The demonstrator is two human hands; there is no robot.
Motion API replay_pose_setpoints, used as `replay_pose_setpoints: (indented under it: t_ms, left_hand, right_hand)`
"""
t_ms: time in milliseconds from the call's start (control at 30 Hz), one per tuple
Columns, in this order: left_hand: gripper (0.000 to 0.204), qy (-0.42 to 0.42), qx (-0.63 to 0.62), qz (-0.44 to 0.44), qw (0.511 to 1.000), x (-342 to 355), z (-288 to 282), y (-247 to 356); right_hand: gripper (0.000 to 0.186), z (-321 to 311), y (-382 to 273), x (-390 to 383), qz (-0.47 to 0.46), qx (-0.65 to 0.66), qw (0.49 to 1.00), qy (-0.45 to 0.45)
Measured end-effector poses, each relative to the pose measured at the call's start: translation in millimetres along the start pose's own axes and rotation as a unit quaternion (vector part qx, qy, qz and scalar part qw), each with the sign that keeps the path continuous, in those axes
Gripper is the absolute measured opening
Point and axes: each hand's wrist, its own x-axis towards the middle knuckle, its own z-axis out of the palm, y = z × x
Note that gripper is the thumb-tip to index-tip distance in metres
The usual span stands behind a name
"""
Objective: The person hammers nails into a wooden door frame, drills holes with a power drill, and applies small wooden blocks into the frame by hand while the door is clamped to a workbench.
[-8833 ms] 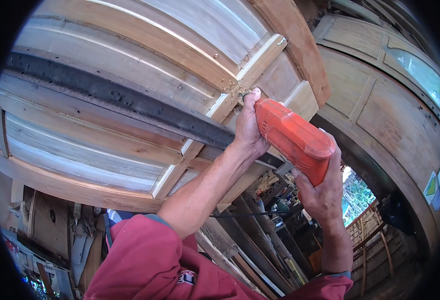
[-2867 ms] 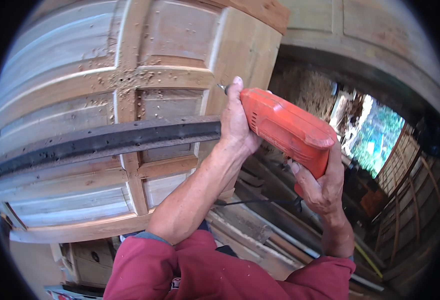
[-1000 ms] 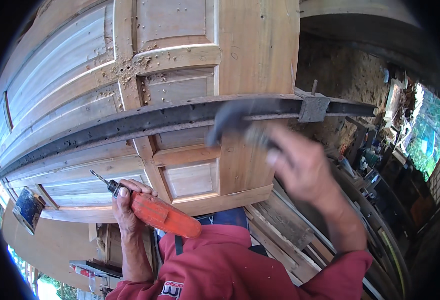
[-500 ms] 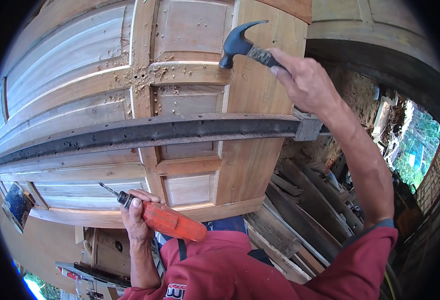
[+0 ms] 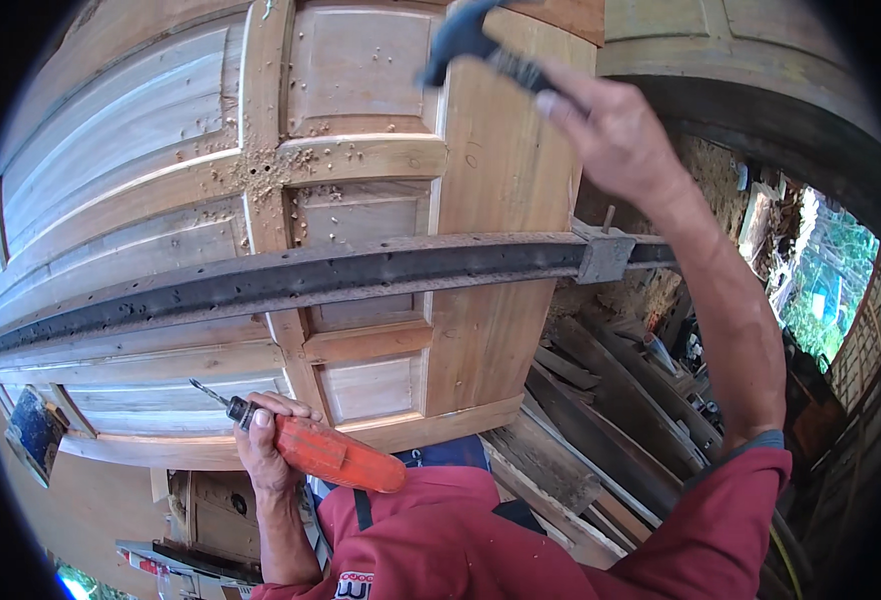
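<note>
Crimson-sleeved, the right arm (image 5: 741, 330) stretches forward, right hand (image 5: 616, 135) closed round a claw hammer (image 5: 464, 42) over a wooden panel door (image 5: 501, 190). Nearer the body, the left hand (image 5: 263, 448) grips a scuffed orange power drill (image 5: 341, 457) beside its chuck (image 5: 244, 412), twist bit (image 5: 209, 393) aimed up-left. Pale wood shavings (image 5: 269, 172) speckle the door; a pitted metal bar clamp (image 5: 361, 271) crosses it. Motion blurs the hammer, its claw meeting the view's top edge.

A dark metal bar (image 5: 381, 268) crossed the wooden door (image 5: 501, 190), blocking a straight slide down its face below the black hammer (image 5: 459, 44); a clamp block (image 5: 606, 258) stood toward the bar's right end. Between bar and red drill (image 5: 339, 456) lay open room, the bit (image 5: 210, 391) jutting leftward.
</note>
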Motion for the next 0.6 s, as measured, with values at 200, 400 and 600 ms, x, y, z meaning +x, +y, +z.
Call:
replay_pose_setpoints:
  t_ms: [200, 400, 600]
  left_hand:
    - [0.039, -0.013, 0.008, 0.007, 1.0, 5, 0, 4]
    - [0.044, -0.029, -0.005, -0.012, 0.999, 3, 9, 17]
    - [0.046, -0.128, -0.046, -0.064, 0.989, 7, 55, 18]
  right_hand:
    - [0.039, 29, -5, -18, 0.044, -0.047, 0.995, -0.082]
    - [0.031, 18, -5, -25, 0.115, 0.186, 0.974, 0.056]
    - [0.038, 51, 74, -2, 0.162, 0.072, 0.966, 0.186]
